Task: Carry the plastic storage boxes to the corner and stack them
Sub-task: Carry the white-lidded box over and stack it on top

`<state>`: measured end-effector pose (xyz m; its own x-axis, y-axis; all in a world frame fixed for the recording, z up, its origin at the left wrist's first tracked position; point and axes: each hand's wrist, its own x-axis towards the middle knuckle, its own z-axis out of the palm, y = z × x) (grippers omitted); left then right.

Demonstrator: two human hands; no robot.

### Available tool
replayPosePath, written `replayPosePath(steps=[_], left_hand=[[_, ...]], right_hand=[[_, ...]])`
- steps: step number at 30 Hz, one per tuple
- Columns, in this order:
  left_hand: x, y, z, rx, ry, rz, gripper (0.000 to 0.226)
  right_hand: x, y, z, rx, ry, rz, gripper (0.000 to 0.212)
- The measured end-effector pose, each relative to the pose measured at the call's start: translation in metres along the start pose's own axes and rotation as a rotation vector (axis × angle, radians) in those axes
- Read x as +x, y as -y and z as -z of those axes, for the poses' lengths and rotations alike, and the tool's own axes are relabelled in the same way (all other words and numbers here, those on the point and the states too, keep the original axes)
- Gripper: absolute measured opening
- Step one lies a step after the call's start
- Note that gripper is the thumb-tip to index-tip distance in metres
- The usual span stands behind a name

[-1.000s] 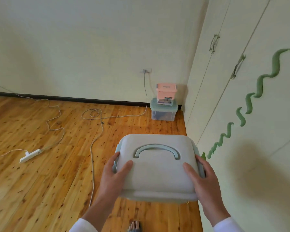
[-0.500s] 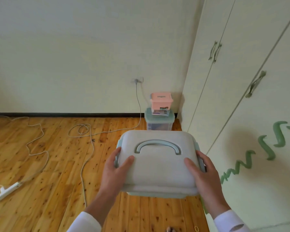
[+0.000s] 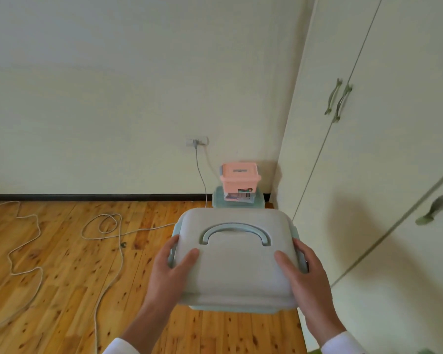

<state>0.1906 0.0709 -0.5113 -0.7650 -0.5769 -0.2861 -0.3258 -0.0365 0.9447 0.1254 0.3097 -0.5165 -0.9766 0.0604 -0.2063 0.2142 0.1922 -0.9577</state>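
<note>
A pale grey lidded storage box (image 3: 234, 256) is carried at chest height toward the corner of the room, gripped at its two short sides. The left hand (image 3: 170, 272) is clasped on the box's left end and the right hand (image 3: 306, 273) on its right end, thumbs laid flat on the lid and fingers curled under the side latches. The carrying step is judged to be in hand, with the corner not yet reached.

The box is seen from above: a matt lid with rounded corners, a recessed grey-green folding handle (image 3: 235, 232) lying flat in its middle, and a pale green base showing under the lid's near edge. Its contents cannot be made out.

Beyond it, in the corner where the back wall meets the wardrobe (image 3: 384, 139), a small pink box (image 3: 240, 180) is already stacked on a pale green-lidded clear box (image 3: 216, 201). The next move is judged to call for a few more steps forward; since the carried box looks wider than the pink one, a place on top would be unsteady, so a restack or a spot beside the pile may be needed.

A white cable (image 3: 105, 226) is looped across the wooden floor (image 3: 49, 290) to the left of the path, and a second lead hangs from the wall socket (image 3: 197, 142) just beside the stack.
</note>
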Motion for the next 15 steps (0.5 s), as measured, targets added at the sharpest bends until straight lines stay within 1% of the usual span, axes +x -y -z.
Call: replayPosePath(steps=[5,12,15], left_hand=[[0.051,-0.023,-0.042,0.011,0.005,0.024,0.058],[0.129,-0.047,-0.082,0.014,0.008,0.042,0.051],[0.165,-0.056,-0.096,0.027,0.016,0.053,0.054]], right_hand=[[0.074,0.014,0.001,-0.01,-0.002,0.0,0.055],[0.154,0.027,-0.015,0.019,-0.004,-0.041,0.054],[0.188,0.035,-0.026,0.007,-0.021,-0.053,0.053]])
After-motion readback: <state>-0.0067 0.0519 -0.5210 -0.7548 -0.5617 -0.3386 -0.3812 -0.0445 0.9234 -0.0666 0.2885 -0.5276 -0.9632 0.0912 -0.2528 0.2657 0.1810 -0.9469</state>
